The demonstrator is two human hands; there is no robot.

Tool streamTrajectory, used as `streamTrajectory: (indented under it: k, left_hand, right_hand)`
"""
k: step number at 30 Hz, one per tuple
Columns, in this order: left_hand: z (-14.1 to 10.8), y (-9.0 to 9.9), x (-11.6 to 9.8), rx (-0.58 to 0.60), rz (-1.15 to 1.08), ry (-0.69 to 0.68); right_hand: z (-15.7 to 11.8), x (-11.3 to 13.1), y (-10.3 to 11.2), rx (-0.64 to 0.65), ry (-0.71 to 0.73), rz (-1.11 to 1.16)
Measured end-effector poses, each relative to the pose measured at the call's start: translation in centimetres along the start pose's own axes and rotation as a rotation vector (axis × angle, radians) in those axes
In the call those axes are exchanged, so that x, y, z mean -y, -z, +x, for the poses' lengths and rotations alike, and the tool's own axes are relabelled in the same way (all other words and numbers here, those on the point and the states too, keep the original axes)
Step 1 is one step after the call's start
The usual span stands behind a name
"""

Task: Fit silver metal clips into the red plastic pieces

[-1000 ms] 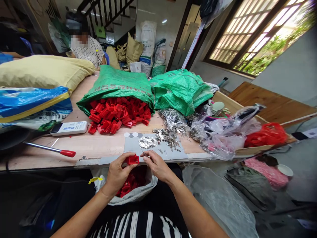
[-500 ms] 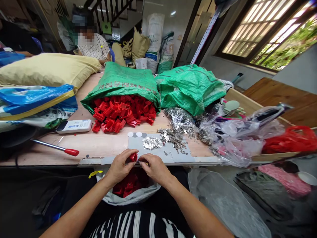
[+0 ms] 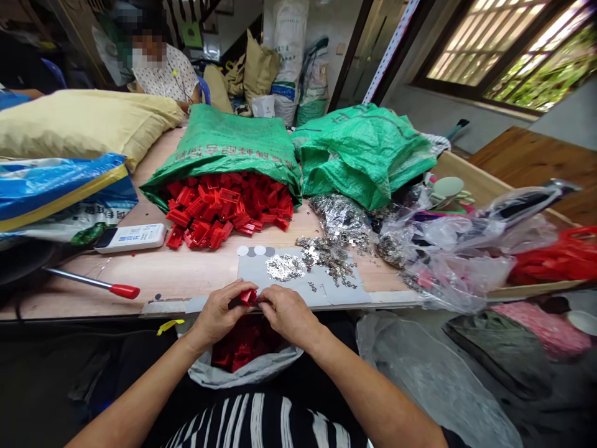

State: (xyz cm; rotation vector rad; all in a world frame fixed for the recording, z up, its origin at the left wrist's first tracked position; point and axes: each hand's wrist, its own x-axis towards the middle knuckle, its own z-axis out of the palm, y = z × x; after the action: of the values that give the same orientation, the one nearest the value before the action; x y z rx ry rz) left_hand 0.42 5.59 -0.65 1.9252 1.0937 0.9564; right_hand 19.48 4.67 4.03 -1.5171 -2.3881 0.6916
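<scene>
Pinched in my left hand [image 3: 222, 314] is a small red plastic part [image 3: 249, 297], held just above the table's front edge. My right hand [image 3: 285, 313] has its fingertips pressed together against the right end of that part; whatever sits between them is too small to make out. Below both hands an open white bag [image 3: 242, 373] holds more red plastic parts [image 3: 240, 351]. Beyond my fingers, shiny flat metal pieces [image 3: 284, 267] lie in a pile on a grey sheet [image 3: 252, 274], with small darker metal pieces [image 3: 333, 264] to their right.
A green sack [image 3: 242, 134] spills red parts onto the table, beside a second green sack [image 3: 359, 152]. At left are a white box-shaped device [image 3: 133, 236] and a red-tipped lever [image 3: 124, 290]. Plastic bags [image 3: 461, 274] crowd a wooden tray at right. Another person [image 3: 163, 74] sits across.
The camera view has shifted slightly. My right fingers have closed in against the red part, covering the thin metal bit that showed between my hands before.
</scene>
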Motion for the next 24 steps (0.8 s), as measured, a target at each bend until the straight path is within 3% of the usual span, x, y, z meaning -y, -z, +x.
streamTrajectory:
  k: [10, 17, 21, 24]
  left_hand:
    - [-0.1, -0.6, 0.4, -0.058, 0.064, -0.034]
    - [-1.3, -0.3, -1.7, -0.14, -0.028, 0.053]
    - [-1.7, -0.4, -3.7, -0.179, -0.277, 0.165]
    - [-1.8, -0.8, -5.7, -0.207, -0.687, 0.322]
  right_hand:
    - [-0.7, 0.9, -0.8, -0.044, -0.014, -0.096]
    - [-2.8, -0.6, -1.2, -0.192, 0.099, 0.235]
    - [-3.9, -1.2, -0.8, -0.221, 0.072, 0.45]
    - [-4.5, -0.9, -0.3, -0.166, 0.058, 0.586]
